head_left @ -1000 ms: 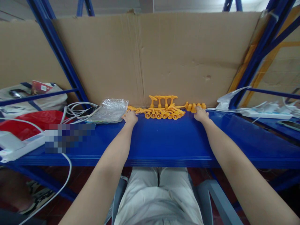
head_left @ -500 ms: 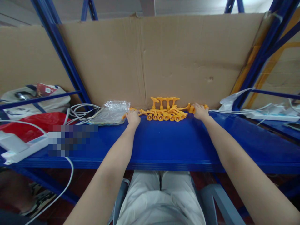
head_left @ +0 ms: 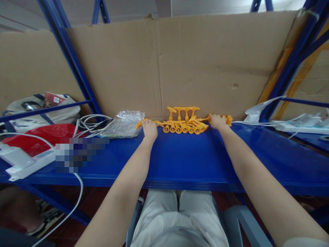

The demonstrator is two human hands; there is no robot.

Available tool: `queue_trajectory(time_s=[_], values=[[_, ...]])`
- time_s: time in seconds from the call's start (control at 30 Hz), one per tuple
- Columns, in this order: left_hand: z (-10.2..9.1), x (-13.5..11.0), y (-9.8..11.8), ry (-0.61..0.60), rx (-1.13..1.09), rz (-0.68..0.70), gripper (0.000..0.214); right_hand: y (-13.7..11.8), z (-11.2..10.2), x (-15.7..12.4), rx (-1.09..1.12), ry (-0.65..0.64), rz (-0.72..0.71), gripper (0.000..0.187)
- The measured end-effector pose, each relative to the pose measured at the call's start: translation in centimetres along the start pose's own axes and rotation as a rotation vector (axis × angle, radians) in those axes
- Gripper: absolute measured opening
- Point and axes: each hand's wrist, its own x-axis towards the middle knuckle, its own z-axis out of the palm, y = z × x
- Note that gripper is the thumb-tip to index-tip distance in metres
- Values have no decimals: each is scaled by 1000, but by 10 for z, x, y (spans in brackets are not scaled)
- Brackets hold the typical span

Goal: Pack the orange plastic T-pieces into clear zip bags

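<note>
A heap of several orange plastic parts [head_left: 184, 124] lies at the back of the blue shelf [head_left: 185, 161], against a cardboard sheet [head_left: 195, 65]. My left hand [head_left: 149, 129] rests at the heap's left end, fingers curled over some orange pieces there. My right hand [head_left: 218, 121] lies at the heap's right end, fingers closed over a few orange parts [head_left: 227, 119]. Both arms reach straight forward over the shelf.
A crumpled clear plastic bag [head_left: 123, 122] and white cables [head_left: 88, 123] lie left of the heap. Further left are a red bag [head_left: 38, 134] and a white box [head_left: 24, 159]. A white power strip [head_left: 300, 127] sits at the right. Blue rack posts [head_left: 74, 65] flank the cardboard.
Both hands have stayed at the two ends of the orange heap, sliding a little further toward the back wall. The camera has tipped slightly.
</note>
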Motion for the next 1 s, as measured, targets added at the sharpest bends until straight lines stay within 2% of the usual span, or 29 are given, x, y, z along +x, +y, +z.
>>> queue_trajectory(time_s=[0.17,0.3,0.57,0.77,1.0], values=[[0,0,2,-15,-37,-37,50,2,-8,-1,6,21,58,46],[-5,-2,3,-27,-24,-44,49,3,-13,2,13,-3,107,46],[-15,-5,5,-35,-9,-27,49,3,-4,2,39,76,186,41],[-23,-5,8,16,-46,12,52,3,-2,-1,24,117,115,40],[-25,-4,18,50,-107,159,55,6,-10,-4,-41,102,43,40]])
